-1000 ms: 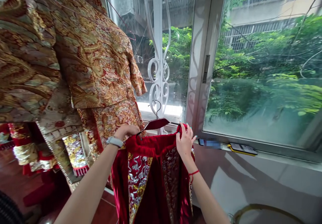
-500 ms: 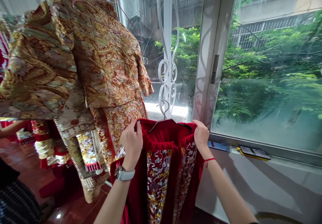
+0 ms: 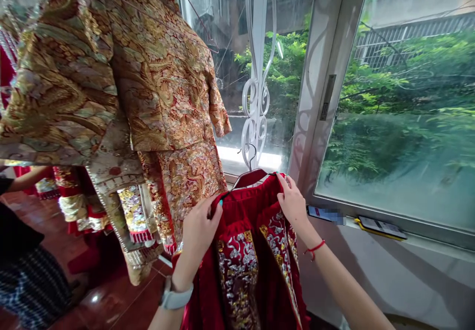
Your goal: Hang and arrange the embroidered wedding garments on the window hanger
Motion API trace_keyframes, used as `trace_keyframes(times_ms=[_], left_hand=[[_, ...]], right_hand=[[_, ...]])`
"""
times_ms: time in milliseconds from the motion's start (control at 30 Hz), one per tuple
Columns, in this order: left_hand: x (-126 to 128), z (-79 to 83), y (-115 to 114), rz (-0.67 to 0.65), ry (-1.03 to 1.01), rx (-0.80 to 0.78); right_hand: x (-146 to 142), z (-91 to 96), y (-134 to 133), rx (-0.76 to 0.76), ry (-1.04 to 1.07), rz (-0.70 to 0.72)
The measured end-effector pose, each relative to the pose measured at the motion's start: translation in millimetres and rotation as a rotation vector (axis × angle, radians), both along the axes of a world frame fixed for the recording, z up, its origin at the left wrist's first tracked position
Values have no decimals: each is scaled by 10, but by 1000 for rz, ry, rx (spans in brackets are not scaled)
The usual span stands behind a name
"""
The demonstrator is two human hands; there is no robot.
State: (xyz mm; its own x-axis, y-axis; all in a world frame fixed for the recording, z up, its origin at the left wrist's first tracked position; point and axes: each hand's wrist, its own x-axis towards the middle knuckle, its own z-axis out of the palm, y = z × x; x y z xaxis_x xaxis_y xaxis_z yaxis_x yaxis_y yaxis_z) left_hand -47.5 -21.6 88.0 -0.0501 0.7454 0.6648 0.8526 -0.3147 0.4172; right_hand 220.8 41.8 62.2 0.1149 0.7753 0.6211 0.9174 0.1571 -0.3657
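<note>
Left hand point(image 3: 198, 226), eight o'clock, and right hand point(image 3: 294, 205), four, pinch embroidered red velvet garment point(image 3: 237, 251). Uneven tugging could unseat thin dark-metal hanger point(image 3: 250, 170).

Beyond and left of the left hand point(image 3: 200, 226) hang gold patterned jackets point(image 3: 166, 87); farther left, a person point(image 3: 17, 236) in a dark top and checked clothing shows partly above the red floor point(image 3: 118, 303). Right of the right hand point(image 3: 293, 201), a phone point(image 3: 322, 213) and a flat, yellow-edged thing point(image 3: 382, 226) lie on the sill point(image 3: 441, 250). Beyond both rise a white curled grille point(image 3: 259, 48) and a window frame point(image 3: 328, 102), with green leaves point(image 3: 374, 147) outside.
</note>
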Motion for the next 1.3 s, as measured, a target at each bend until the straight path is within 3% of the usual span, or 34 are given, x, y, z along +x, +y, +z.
trace_keyframes(times_ms=[133, 267, 400, 533, 633, 767, 867, 967, 1100, 1300], left_hand=[[-395, -15, 60, -176, -78, -88], [-527, -259, 167, -305, -238, -266], [-510, -413, 209, -220, -281, -201], [-566, -352, 157, -128, -228, -116], [-613, -276, 112, -131, -179, -87], [-630, -243, 131, -167, -143, -79], [-642, -248, 185, -197, -123, -83], [-675, -240, 228, -209, -122, -98], [-738, -177, 259, -253, -107, -127], [-749, -79, 293, -317, -123, -184]], right_hand=[[296, -82, 156, 103, 135, 202], [576, -261, 449, 138, 469, 476], [601, -374, 638, 220, 606, 453], [589, -355, 640, 174, 621, 471], [721, -389, 492, 124, 650, 481], [862, -669, 177, 50, 673, 483], [720, -929, 24, -92, 570, 558], [457, -1040, -16, -6, 422, 402], [422, -876, -32, 131, 324, 117], [1026, -281, 103, 309, 105, 151]])
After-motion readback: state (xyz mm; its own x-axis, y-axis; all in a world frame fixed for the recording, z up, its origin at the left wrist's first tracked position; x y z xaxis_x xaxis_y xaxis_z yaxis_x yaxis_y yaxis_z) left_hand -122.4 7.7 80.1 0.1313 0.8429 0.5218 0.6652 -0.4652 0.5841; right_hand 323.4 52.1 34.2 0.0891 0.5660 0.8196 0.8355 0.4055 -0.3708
